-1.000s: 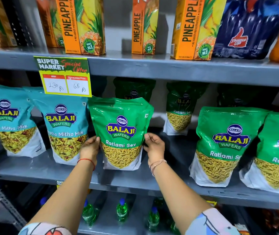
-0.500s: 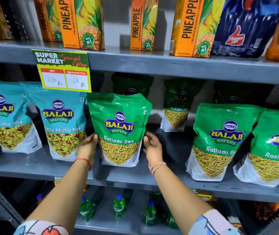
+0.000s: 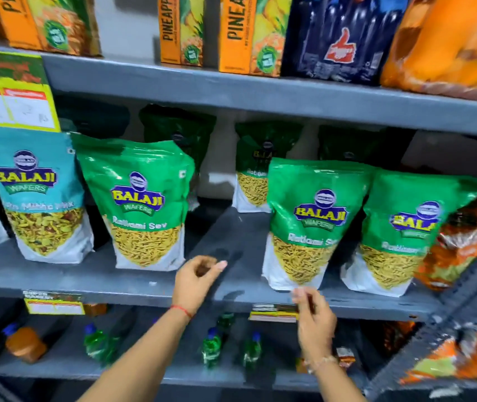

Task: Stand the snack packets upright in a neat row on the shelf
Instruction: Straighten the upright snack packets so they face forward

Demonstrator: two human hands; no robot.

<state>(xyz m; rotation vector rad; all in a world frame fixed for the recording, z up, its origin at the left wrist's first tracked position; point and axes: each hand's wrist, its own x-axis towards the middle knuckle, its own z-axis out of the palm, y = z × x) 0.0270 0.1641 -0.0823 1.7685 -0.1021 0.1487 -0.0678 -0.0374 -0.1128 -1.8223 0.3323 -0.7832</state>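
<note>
A green Ratlami Sev packet (image 3: 141, 204) stands upright on the grey middle shelf (image 3: 115, 281), beside a teal Mitha Mix packet (image 3: 40, 198). To the right stand two more green packets, one (image 3: 309, 221) and another (image 3: 405, 233). My left hand (image 3: 196, 278) hovers over the shelf gap between the green packets, fingers loosely curled, holding nothing. My right hand (image 3: 314, 320) is lower, just below the front of the second green packet, fingers apart and blurred, holding nothing. More green packets (image 3: 256, 166) stand in the back row.
Pineapple juice cartons (image 3: 249, 33) and a dark cola pack (image 3: 341, 39) fill the top shelf. A yellow price tag (image 3: 8, 94) hangs at left. Small green bottles (image 3: 211, 346) stand on the lower shelf. Orange packets (image 3: 457, 245) lean at the right.
Both hands have let go of the green Ratlami Sev packet and moved right toward the neighbouring green packet. The view has shifted right as well.
</note>
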